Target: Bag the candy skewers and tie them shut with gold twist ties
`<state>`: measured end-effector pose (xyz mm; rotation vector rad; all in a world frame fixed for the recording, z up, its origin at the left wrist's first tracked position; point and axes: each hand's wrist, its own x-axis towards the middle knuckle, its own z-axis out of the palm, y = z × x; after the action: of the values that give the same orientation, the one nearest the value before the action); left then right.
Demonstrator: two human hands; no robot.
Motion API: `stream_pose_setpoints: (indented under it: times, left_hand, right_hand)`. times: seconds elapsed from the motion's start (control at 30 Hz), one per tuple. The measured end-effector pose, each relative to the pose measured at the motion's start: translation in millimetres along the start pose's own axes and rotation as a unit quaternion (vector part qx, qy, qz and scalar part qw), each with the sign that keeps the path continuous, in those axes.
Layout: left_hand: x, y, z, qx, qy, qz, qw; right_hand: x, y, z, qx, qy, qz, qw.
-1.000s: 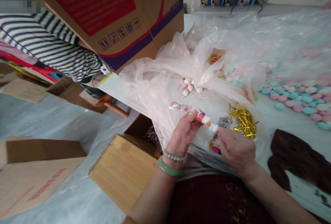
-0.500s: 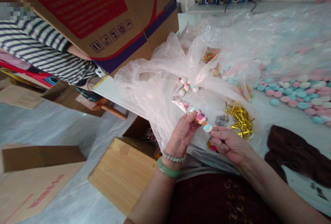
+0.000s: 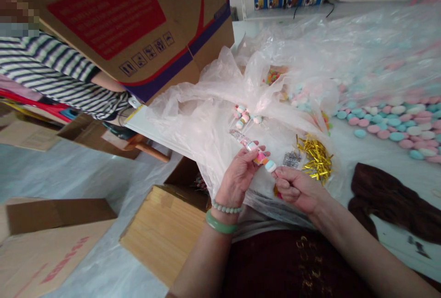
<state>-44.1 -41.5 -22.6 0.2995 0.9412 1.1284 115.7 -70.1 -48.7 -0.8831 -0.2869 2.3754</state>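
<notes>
Between my hands is a marshmallow skewer (image 3: 270, 166), with pink, orange and pale blue pieces. Its upper part lies inside a narrow clear printed wrapper (image 3: 238, 136). My left hand (image 3: 237, 174) is closed around the wrapped part, thumb on top and some fingertips showing beyond it. My right hand (image 3: 299, 188) pinches at the lower end, just below the blue and white marshmallow; the stick itself is mostly hidden by the fingers. Several more marshmallow skewers (image 3: 244, 116) lie on the plastic sheet beyond. Gold twist ties (image 3: 316, 159) and a silver pile (image 3: 291, 159) sit beside my right hand.
A large cardboard box (image 3: 148, 27) stands at the back left, with a person in a striped top (image 3: 65, 73) behind it. Loose pastel marshmallows (image 3: 396, 123) spread at the right under plastic. Dark cloth (image 3: 389, 201) lies near right. A brown carton (image 3: 165, 229) stands below the table edge.
The view has shifted slightly. Both hands still hold the skewer, and the fingers of my left hand now show more beyond the wrapper. My right hand's fingers have curled in more.
</notes>
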Motion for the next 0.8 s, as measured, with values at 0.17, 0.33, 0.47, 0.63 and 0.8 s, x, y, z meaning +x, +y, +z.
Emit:
stream_pose_setpoints:
  times: [0.17,0.33,0.47,0.63,0.8]
  left_hand:
    - [0,7,5.5,-0.043,-0.008,0.005,0.999]
    - [-4,-10,16.6,-0.054,-0.007,0.02,0.998]
    - [-7,-23,19.8,-0.07,-0.013,-0.007,0.997]
    - [-3,-25,18.9,-0.106,-0.001,-0.03,0.994]
    - [-3,-24,23.9,-0.106,0.013,-0.008,0.994]
  right_hand:
    - [-2,5,7,-0.083,0.078,-0.065,0.991]
    - [-2,1,9,0.0,-0.007,-0.007,1.0]
    - [0,0,11,0.068,-0.043,0.048,0.996]
    - [-1,10,20,-0.058,0.067,-0.098,0.991]
    - [0,16,25,-0.219,0.148,-0.198,0.944]
